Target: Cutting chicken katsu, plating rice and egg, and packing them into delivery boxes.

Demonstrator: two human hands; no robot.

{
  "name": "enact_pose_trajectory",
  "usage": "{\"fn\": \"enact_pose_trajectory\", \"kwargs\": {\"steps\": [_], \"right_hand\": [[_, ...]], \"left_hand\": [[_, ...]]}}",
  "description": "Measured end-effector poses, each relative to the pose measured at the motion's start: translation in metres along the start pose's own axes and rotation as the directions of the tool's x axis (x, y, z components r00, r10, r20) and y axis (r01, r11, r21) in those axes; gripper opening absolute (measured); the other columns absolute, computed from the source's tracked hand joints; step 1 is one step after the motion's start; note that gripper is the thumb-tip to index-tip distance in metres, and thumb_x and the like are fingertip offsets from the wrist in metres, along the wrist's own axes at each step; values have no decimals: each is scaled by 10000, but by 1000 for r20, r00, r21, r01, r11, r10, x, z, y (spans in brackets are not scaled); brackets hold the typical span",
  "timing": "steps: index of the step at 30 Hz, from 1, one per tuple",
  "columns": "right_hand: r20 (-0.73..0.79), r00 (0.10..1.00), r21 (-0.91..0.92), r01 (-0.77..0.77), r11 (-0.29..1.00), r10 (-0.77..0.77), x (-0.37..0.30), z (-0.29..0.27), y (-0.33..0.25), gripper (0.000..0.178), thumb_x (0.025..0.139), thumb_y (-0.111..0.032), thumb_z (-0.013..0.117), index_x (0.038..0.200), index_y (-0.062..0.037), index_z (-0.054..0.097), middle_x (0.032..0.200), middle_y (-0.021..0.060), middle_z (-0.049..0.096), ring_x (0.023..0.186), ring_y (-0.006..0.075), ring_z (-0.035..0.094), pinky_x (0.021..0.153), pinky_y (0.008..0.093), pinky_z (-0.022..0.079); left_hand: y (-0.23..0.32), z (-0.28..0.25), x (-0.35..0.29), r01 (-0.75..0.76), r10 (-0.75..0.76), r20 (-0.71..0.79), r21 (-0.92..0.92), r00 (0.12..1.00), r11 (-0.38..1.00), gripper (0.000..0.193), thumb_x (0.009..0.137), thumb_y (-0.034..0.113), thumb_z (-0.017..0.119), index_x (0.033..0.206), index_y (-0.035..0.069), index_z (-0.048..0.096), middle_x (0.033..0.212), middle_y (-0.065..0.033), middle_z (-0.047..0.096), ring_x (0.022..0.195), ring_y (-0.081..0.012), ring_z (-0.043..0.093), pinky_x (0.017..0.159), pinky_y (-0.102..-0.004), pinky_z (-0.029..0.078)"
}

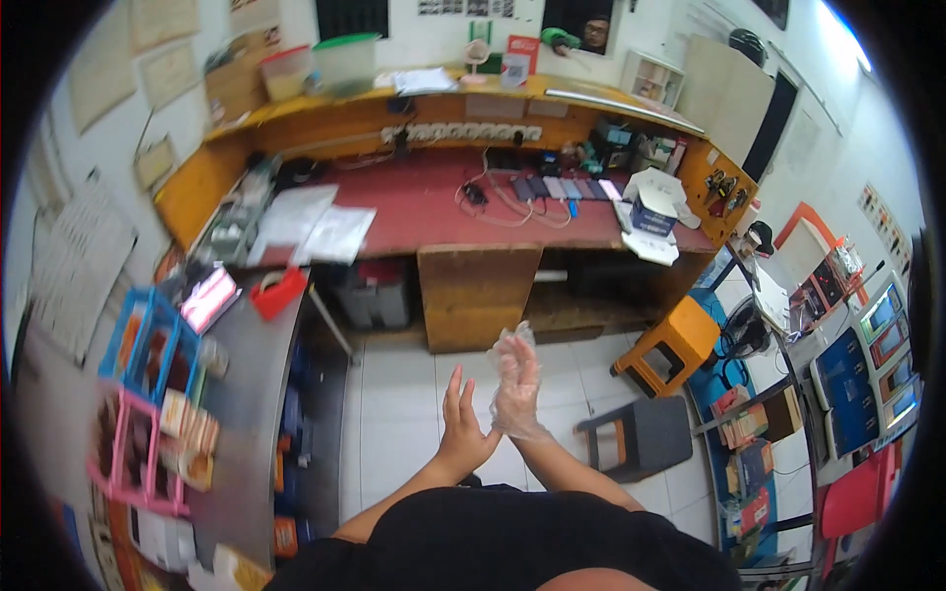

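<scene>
My right hand (pixel 516 389) is raised in front of me inside a clear, loose plastic glove (pixel 525 340) that sticks out past the fingertips. Its fingers are stretched out, and it grips nothing. Beside it on the left, my bare left hand (pixel 463 433) is open, with fingers pointing up and apart. The left thumb reaches close to the glove's cuff at the right wrist; whether it touches the cuff, I cannot tell. Both hands are over the white tiled floor (pixel 394 394), short of the desk.
A wooden desk with a red top (pixel 414 212) spans the front, holding several phones (pixel 562 188), papers (pixel 335 234) and a box (pixel 652 212). To the left runs a metal table (pixel 236 433) with blue (pixel 148 340) and pink racks (pixel 133 443). Orange (pixel 680 340) and dark stools (pixel 650 438) stand right.
</scene>
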State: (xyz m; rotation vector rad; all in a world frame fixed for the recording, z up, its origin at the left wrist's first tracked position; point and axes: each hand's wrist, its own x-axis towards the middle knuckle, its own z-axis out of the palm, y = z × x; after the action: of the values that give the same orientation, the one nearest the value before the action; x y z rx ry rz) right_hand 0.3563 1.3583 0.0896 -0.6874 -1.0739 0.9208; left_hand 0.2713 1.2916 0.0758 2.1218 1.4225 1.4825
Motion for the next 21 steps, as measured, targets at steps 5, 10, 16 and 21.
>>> {"fn": "enact_pose_trajectory", "kwargs": {"steps": [5, 10, 16, 21], "right_hand": [[80, 995, -86, -49, 995, 56, 132, 2, 71, 378, 942, -152, 498, 1270, 10, 401, 1253, 137, 474, 1167, 213, 456, 990, 331, 367], [105, 992, -23, -65, 998, 67, 225, 3, 140, 462, 936, -153, 493, 1341, 16, 349, 1268, 128, 474, 1153, 213, 468, 988, 341, 361], [473, 868, -358, 33, 933, 150, 372, -47, 204, 542, 939, -108, 451, 1428, -64, 220, 1368, 175, 385, 1258, 277, 394, 1038, 334, 290], [949, 272, -208, 154, 966, 161, 524, -113, 168, 419, 923, -151, 506, 1329, -75, 438, 1388, 139, 411, 1270, 253, 406, 1037, 369, 327]], "left_hand": [[-86, 61, 148, -54, 61, -103, 70, 993, 996, 891, 720, 59, 695, 1404, 30, 124, 1436, -284, 142, 1327, -437, 195, 1081, -482, 204], [-175, 108, 291, 7, 13, -85, 233, 996, 972, 845, 792, 221, 651, 1424, 39, 120, 1467, -252, 123, 1345, -411, 182, 1050, -587, 142], [-246, 176, 395, 176, -173, -41, 366, 984, 914, 833, 832, 273, 609, 1431, 3, 97, 1484, -235, 99, 1367, -374, 161, 1058, -591, 108], [-325, 190, 456, 392, -254, -367, 376, 895, 840, 784, 879, 282, 559, 1424, -39, 97, 1479, -255, 92, 1376, -371, 123, 1106, -468, 112]]}}
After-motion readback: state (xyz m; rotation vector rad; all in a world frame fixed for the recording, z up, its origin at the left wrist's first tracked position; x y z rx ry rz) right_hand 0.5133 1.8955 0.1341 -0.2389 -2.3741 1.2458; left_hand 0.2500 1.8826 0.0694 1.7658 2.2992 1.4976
